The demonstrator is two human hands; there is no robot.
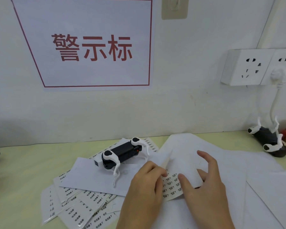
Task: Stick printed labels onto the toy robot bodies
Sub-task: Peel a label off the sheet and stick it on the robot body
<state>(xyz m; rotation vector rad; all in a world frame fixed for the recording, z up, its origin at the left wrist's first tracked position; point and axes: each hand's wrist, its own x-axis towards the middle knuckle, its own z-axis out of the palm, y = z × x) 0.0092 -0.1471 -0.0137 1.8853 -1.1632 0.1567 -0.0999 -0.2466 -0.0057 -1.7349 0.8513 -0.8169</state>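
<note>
Label sheet [171, 185] lies on the pale green bench [20, 176], half under a large white paper [185, 151]. Left hand [145, 184] sits at the sheet's left edge, fingers [162, 172] curled, tips pinching at a label. Right hand [203, 184] at the sheet's right, fingers spread apart, thumb pressed flat on the sheet. Toy robot body [122, 152], black with white legs, lies on its side up-left of the sheet, apart from both hands. More printed sheets [79, 207] lower-left of it.
</note>
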